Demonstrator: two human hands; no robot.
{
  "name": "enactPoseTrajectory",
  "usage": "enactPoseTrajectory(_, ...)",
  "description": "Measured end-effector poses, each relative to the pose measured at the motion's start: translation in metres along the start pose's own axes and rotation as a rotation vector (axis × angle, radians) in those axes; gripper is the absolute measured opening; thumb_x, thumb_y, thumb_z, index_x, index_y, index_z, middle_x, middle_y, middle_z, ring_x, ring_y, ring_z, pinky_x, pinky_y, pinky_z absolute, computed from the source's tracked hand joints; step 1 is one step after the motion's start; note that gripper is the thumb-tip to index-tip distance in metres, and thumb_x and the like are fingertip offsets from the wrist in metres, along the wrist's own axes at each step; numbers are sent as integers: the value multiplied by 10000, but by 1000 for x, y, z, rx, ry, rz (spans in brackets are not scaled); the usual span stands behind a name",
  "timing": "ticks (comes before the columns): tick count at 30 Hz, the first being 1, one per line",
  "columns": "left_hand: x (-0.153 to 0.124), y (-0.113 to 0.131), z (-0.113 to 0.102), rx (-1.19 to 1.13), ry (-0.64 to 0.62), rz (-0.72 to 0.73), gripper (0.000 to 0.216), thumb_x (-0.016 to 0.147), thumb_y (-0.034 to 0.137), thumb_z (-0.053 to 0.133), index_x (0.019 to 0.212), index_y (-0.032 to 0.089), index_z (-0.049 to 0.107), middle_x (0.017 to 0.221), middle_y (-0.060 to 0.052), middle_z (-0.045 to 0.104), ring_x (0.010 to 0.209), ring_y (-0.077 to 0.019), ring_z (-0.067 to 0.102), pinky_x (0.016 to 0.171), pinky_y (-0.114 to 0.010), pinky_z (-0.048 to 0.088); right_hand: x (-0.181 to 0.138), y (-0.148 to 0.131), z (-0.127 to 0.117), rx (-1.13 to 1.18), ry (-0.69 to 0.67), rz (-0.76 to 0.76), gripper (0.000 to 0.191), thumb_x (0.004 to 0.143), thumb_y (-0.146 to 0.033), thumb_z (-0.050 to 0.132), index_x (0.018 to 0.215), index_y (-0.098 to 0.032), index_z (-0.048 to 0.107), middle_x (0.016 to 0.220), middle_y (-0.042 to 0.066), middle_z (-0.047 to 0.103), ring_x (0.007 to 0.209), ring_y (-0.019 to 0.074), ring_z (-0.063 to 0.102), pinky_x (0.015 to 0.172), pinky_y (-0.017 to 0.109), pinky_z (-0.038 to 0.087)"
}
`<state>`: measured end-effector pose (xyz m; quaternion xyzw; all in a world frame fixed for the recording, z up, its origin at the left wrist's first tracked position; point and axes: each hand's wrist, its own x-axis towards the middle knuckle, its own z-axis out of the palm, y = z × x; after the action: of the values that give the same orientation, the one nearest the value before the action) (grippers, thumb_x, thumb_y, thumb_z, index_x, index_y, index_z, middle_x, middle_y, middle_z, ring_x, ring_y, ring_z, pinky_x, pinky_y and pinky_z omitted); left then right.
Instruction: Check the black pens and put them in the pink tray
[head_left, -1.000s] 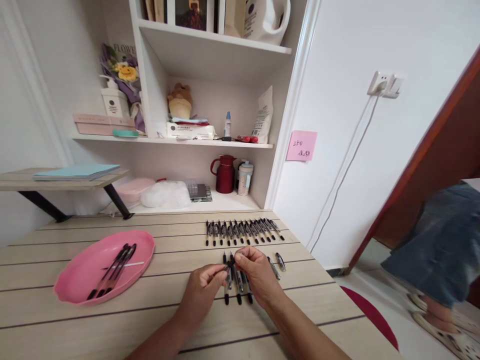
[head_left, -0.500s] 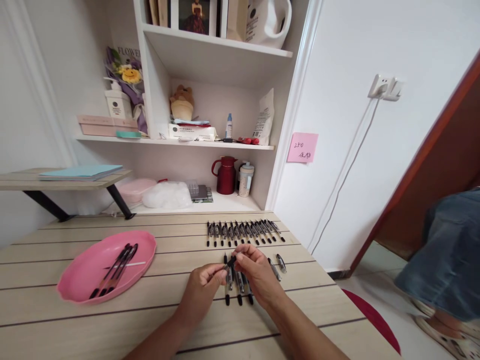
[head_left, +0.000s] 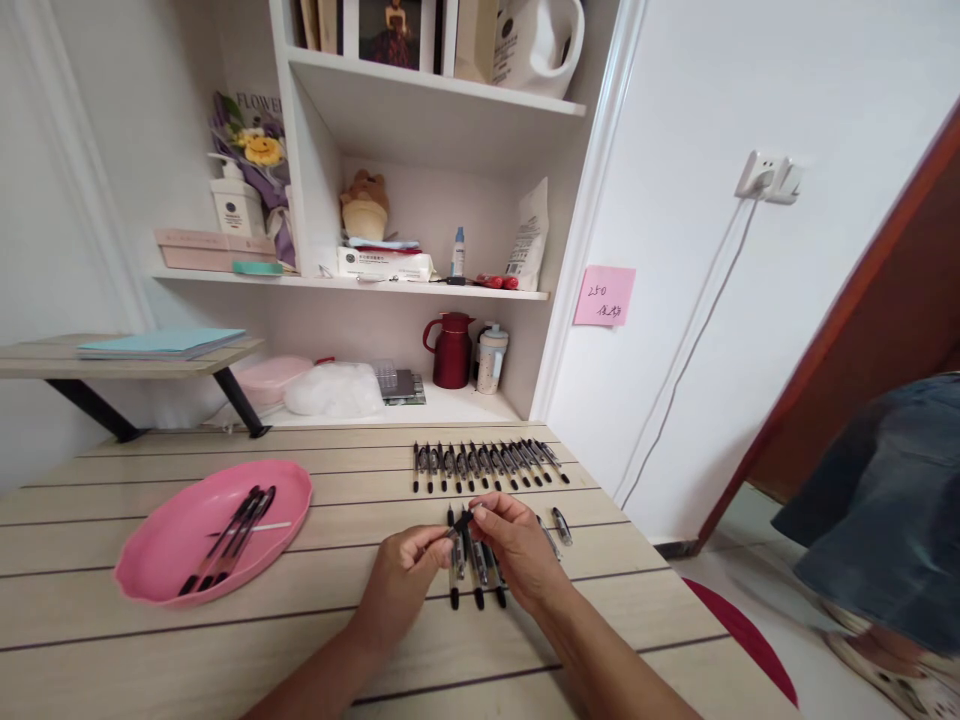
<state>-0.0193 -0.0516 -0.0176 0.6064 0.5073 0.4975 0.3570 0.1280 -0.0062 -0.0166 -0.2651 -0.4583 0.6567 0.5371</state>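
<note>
Between my two hands is a black pen, held slantwise above the table. My left hand pinches its lower end with thumb and fingers. At the upper end, my right hand has thumb and forefinger closed on the tip area, whose exact part is hidden by the fingers. Beneath the hands lie several pens with black ends, partly covered. Right of my right hand rest loose clear-and-black pen caps. Farther back, a neat row of uncapped pens and caps stretches across the table.
To the left, a pink scalloped tray holds several black pens and a thin white stick. A small raised shelf stands at the back left. Behind the table are white shelves with a red jug. A person in a denim skirt stands right.
Both hands stay nearly in place with the pen between them. The person at the right has shifted slightly.
</note>
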Motion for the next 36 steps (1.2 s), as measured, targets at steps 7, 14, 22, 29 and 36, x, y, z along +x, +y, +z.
enactPoseTrajectory(7,-1,-2,2,37,43,33,261,732,326,509,850,164,678,785,-52,663,727,-171,573,664,-240,447,2,8,-2,-60,8,-30,187,614,-297,697,642,-172,560,599,-35,524,538,70,449,547,207,362)
enactPoseTrajectory(14,1,-4,-5,68,80,-38,318,723,379,507,865,145,667,639,-22,626,648,-166,555,624,-243,431,17,-25,-30,-697,86,-11,223,711,-409,551,774,-197,582,678,21,598,580,145,534,512,262,372)
enactPoseTrajectory(22,3,-7,-4,64,53,-52,320,714,390,504,811,132,667,586,-10,581,587,-145,505,590,-229,392,33,-45,-118,-1827,348,246,198,641,-228,563,821,-146,580,865,145,627,814,264,578,614,326,383)
enactPoseTrajectory(29,1,-6,0,31,39,-44,302,730,392,481,686,139,641,568,1,553,563,-126,471,561,-205,363,37,-43,-101,-1112,286,88,83,652,-224,556,714,-167,554,606,20,572,557,148,524,512,265,358)
enactPoseTrajectory(36,2,-6,-1,21,34,-75,309,718,404,484,662,144,641,549,1,554,527,-125,450,532,-207,341,31,-41,-20,-177,32,-33,278,603,-336,688,789,-188,542,589,-50,523,524,84,513,464,201,352)
